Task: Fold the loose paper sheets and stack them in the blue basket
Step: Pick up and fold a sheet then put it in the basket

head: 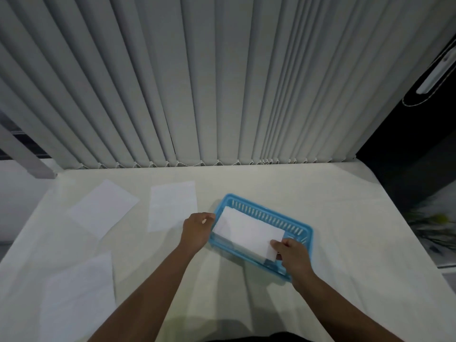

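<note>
Sitting in basket (299,230): one folded sheet (246,233), right fingers (277,245) pinched its corner; left fingers (199,218) curled at other end, hold unclear. Three sheets (172,206) left of them were unfolded.

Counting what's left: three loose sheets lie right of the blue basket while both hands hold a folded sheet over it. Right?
No: the head view shows the loose sheets left of the basket. The left hand and right hand do hold the folded sheet over it.
</note>
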`<state>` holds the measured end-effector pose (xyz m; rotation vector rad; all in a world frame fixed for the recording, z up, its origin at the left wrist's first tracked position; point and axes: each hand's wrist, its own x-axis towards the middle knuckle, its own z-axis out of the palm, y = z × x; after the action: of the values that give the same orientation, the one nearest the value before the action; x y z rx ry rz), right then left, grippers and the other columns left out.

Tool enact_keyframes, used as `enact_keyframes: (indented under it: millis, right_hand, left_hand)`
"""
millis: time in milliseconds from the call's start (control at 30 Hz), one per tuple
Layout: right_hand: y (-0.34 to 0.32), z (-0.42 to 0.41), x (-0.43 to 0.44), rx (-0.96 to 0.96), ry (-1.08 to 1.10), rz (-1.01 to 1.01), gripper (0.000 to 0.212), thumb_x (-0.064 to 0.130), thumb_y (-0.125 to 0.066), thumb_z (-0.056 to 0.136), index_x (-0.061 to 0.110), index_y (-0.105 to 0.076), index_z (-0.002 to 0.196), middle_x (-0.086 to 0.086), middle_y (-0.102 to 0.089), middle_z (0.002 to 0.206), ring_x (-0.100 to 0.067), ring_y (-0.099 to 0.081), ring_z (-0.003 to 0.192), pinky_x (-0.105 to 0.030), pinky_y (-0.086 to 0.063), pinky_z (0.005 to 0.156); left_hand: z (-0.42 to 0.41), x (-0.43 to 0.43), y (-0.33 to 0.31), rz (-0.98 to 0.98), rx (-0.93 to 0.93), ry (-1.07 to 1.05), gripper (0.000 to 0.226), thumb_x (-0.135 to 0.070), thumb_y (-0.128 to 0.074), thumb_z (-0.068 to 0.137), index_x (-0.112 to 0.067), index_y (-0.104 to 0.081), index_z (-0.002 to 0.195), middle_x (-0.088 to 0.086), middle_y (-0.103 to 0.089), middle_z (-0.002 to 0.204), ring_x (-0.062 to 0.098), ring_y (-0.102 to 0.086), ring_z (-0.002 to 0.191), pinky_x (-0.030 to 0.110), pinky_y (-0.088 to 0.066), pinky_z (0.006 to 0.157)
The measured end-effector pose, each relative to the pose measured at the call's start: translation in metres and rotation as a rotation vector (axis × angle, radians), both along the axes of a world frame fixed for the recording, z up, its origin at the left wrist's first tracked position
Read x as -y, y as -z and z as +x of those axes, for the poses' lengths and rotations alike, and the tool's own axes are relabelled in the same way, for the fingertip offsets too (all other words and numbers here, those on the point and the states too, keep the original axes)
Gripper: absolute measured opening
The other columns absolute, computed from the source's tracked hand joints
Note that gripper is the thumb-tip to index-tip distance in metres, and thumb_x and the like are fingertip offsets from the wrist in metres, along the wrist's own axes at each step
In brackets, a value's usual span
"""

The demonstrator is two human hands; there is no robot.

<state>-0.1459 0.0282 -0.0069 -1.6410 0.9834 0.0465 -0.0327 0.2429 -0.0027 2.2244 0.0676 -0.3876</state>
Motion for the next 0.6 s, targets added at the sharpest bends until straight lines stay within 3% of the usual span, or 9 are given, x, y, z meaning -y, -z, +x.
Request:
enact_keyframes:
  millis: [100, 167, 333, 467, 600]
  right_hand:
    - [0.002, 0.002, 0.004, 0.013, 0.017, 0.042, 0.020, 0.021, -0.066, 0.088, 0.001, -0.066, 0.086, -0.010, -0.066, 0.082, -0.027, -0.065, 0.074, -0.040, -0.054, 0.070]
    - [0.002, 0.004, 0.006, 0.030, 0.027, 0.043, 0.012, 0.021, -0.062, 0.090, 0.010, -0.065, 0.091, -0.009, -0.066, 0.088, -0.023, -0.065, 0.075, -0.032, -0.051, 0.062]
    - [0.000, 0.008, 0.010, 0.029, -0.076, -0.065, 0.009, 0.018, -0.059, 0.091, 0.012, -0.065, 0.088, -0.010, -0.068, 0.094, -0.028, -0.065, 0.085, -0.043, -0.053, 0.084]
    - [-0.004, 0.015, 0.007, 0.030, -0.130, -0.084, 0.013, 0.019, -0.059, 0.090, 0.015, -0.064, 0.079, -0.009, -0.068, 0.086, -0.029, -0.065, 0.083, -0.041, -0.051, 0.081]
    - [-0.002, 0.018, 0.003, 0.051, -0.142, -0.070, 0.011, 0.019, -0.060, 0.090, 0.010, -0.066, 0.086, -0.007, -0.067, 0.084, -0.029, -0.066, 0.084, -0.045, -0.052, 0.085]
  left_hand:
    - [0.005, 0.005, 0.010, 0.280, -0.037, 0.183, 0.035, -0.026, -0.036, 0.098, -0.023, -0.054, 0.127, 0.006, -0.055, 0.128, 0.025, -0.047, 0.125, 0.036, -0.034, 0.105]
    - [0.009, 0.009, 0.010, 0.372, -0.035, 0.221, 0.040, -0.023, -0.032, 0.098, -0.024, -0.043, 0.136, 0.007, -0.052, 0.129, 0.025, -0.045, 0.125, 0.036, -0.032, 0.102]
    - [0.010, 0.014, 0.005, 0.286, -0.065, 0.212, 0.047, -0.022, -0.019, 0.099, -0.032, -0.058, 0.124, 0.004, -0.053, 0.108, 0.020, -0.047, 0.118, 0.035, -0.025, 0.106]
    - [0.009, 0.013, 0.002, 0.226, -0.045, 0.194, 0.048, -0.014, -0.023, 0.099, -0.030, -0.058, 0.128, 0.007, -0.056, 0.116, 0.021, -0.048, 0.118, 0.033, -0.027, 0.109]
    - [0.011, 0.009, 0.002, 0.190, -0.064, 0.190, 0.050, -0.012, -0.020, 0.101, -0.030, -0.059, 0.127, 0.008, -0.055, 0.110, 0.023, -0.050, 0.115, 0.038, -0.030, 0.111]
